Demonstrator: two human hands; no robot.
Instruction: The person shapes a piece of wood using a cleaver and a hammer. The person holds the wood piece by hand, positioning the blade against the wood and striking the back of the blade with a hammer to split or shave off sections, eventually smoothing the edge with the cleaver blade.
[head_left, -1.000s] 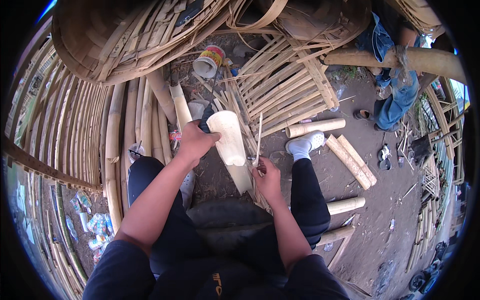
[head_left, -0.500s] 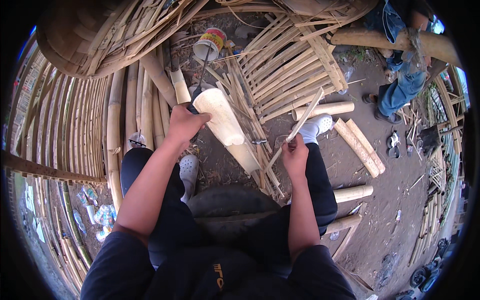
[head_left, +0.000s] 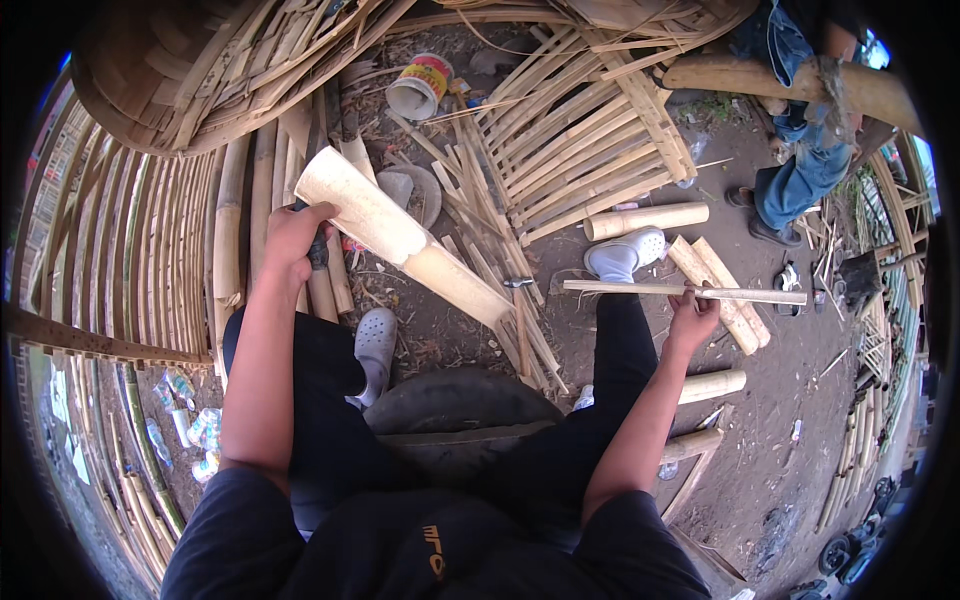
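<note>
My left hand [head_left: 296, 240] is closed on the upper end of a wide split bamboo piece [head_left: 385, 225], which slants down to the right across the ground before me. A dark knife handle [head_left: 319, 252] shows against the same palm; its blade is hard to make out. In my right hand [head_left: 692, 318], a thin bamboo strip [head_left: 740, 294] is pinched near its middle and held almost level above my right shin. Below the wide piece's far end lies a heap of narrow bamboo strips [head_left: 480, 250], with a small hammer-like tool [head_left: 517, 282] on it.
A slatted bamboo panel [head_left: 580, 140] stands ahead, with a paint bucket [head_left: 418, 88] left of it. A round grey stone [head_left: 425, 195] sits near the strips. Bamboo lengths [head_left: 715, 290] lie at right. Another person's legs [head_left: 800, 185] are at far right.
My left hand moved left, swinging the wide bamboo piece to a flatter slant. My right hand moved right, and its strip turned from steep to nearly level.
</note>
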